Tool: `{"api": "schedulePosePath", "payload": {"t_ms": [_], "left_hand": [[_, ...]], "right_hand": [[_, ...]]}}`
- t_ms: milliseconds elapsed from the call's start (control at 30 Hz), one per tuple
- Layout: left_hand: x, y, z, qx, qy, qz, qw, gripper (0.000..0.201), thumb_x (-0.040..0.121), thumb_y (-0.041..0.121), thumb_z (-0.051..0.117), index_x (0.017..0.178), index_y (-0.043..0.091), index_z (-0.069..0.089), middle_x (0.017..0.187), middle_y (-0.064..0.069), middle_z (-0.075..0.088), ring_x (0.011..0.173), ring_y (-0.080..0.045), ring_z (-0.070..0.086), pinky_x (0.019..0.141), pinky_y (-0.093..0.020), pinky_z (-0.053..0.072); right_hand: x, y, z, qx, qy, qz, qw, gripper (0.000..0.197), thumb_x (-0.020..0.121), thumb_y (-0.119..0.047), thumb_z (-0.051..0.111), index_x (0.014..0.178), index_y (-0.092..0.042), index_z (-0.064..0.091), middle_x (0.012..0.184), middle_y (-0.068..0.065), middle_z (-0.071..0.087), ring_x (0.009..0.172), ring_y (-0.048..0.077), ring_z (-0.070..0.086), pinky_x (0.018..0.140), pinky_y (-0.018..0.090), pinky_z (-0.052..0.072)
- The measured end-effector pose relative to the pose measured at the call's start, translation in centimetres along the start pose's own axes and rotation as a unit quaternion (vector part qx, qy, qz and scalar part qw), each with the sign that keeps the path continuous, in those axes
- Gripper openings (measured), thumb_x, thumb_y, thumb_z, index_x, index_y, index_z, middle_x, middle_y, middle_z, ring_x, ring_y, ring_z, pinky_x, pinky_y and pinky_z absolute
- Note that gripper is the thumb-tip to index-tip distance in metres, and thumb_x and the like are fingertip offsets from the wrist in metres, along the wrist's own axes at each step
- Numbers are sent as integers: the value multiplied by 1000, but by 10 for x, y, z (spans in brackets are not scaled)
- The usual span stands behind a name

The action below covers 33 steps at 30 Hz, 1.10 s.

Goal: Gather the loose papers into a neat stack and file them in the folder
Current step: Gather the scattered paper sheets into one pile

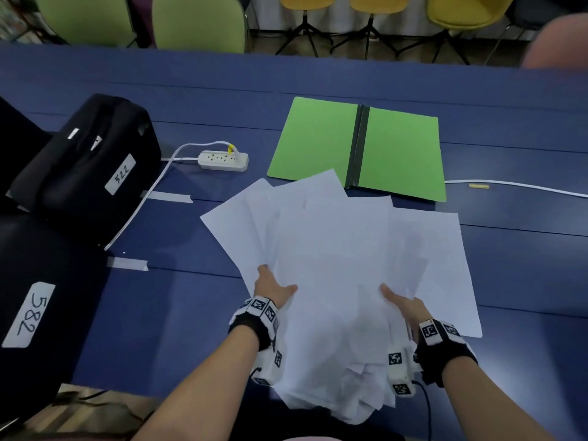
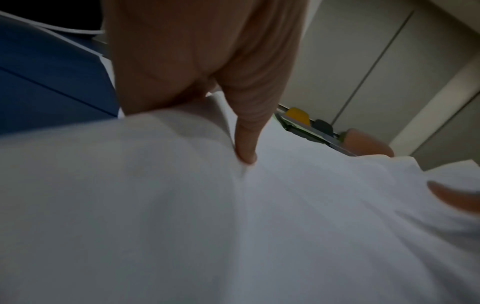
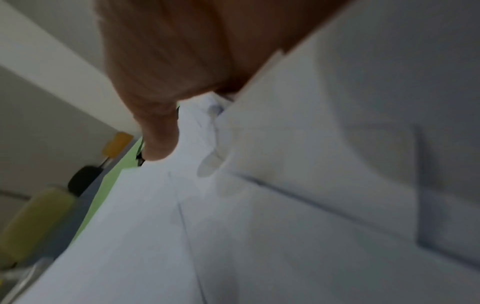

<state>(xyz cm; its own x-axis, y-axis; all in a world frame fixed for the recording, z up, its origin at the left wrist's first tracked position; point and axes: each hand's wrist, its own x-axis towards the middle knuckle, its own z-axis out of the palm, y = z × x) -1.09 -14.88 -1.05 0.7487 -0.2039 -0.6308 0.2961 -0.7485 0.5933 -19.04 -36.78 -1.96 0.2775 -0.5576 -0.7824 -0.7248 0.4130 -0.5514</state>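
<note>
A fanned bunch of white papers [image 1: 334, 256] is lifted off the blue table [image 1: 509, 249], its near ends drooping over the table's front edge. My left hand [image 1: 273, 289] grips the bunch at its left side, thumb on top [image 2: 245, 152], fingers hidden underneath. My right hand [image 1: 402, 305] grips the right side the same way, thumb [image 3: 158, 144] on the sheets [image 3: 285, 205]. One sheet [image 1: 445, 275] lies flat on the table to the right. The green folder [image 1: 318, 144] lies open and flat beyond the papers, with a dark spine down its middle.
Black bags with numbered labels [image 1: 86, 163] stand at the left. A white power strip [image 1: 222, 160] and its cord lie left of the folder; another white cable [image 1: 515, 186] runs off right. Green and yellow chairs [image 1: 197, 23] line the far side.
</note>
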Motion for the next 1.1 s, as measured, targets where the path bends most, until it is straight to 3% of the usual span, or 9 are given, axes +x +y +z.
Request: {"api": "schedulePosePath", "payload": {"t_ms": [167,267,400,500,600,733,833,933,1100], "left_hand": [[19,-1,-28,25,135,-57,989,40,85,44,59,105,9,62,121,-17,52,117,-37,51,90,-39,46],[30,-12,-53,-17,190,-147,971,54,82,37,63,122,3,50,133,-21,36,115,-42,48,88,-40,44],[37,-2,-54,-24,169,-182,968,67,82,19,67,133,0,30,138,-24,28,100,-36,51,75,-35,40],[37,8,-41,-31,157,-171,972,86,77,10,71,143,8,17,142,-23,22,105,-36,50,74,-33,37],[38,8,-27,-34,144,-131,980,79,80,10,69,143,10,23,138,-22,25,109,-42,52,81,-39,45],[44,10,-26,9,177,-78,981,34,82,19,69,106,-1,56,119,-20,42,103,-39,53,87,-40,47],[52,12,-28,-31,161,-29,986,23,83,14,63,65,7,50,89,-16,55,74,-27,51,76,-41,53],[54,10,-28,-51,180,-3,982,26,82,4,56,62,10,40,76,-11,55,68,-23,47,51,-25,37],[44,-10,-44,-42,154,-15,987,40,78,-4,58,51,13,33,52,0,40,50,-15,36,49,-18,28]], "right_hand": [[-18,-6,7,-89,69,-71,991,47,74,-12,78,110,10,59,108,23,65,96,33,61,81,35,47],[-8,-7,-2,-47,104,-67,991,41,77,-11,75,108,11,60,109,26,65,85,29,58,75,33,44],[-1,-11,1,-92,139,-109,980,45,79,-14,72,116,7,56,118,24,61,103,36,61,81,35,48],[-3,-14,12,-135,121,-127,975,57,81,-14,69,131,2,46,128,21,55,116,37,54,96,38,43],[-2,-13,14,-128,73,-142,979,63,77,-11,73,133,-3,43,127,18,56,117,35,54,99,42,44],[2,-8,9,-133,47,-113,983,58,73,-11,78,124,0,52,119,20,62,107,34,60,91,40,48],[1,-8,8,-116,34,-97,988,45,77,-3,73,118,6,56,115,22,63,100,35,61,84,37,49],[1,-10,8,-100,34,-92,990,40,79,3,67,117,10,55,116,26,62,106,39,60,85,37,48],[10,-8,-5,-48,52,-78,994,32,80,9,61,112,11,57,114,28,62,97,38,61,88,44,50]]}}
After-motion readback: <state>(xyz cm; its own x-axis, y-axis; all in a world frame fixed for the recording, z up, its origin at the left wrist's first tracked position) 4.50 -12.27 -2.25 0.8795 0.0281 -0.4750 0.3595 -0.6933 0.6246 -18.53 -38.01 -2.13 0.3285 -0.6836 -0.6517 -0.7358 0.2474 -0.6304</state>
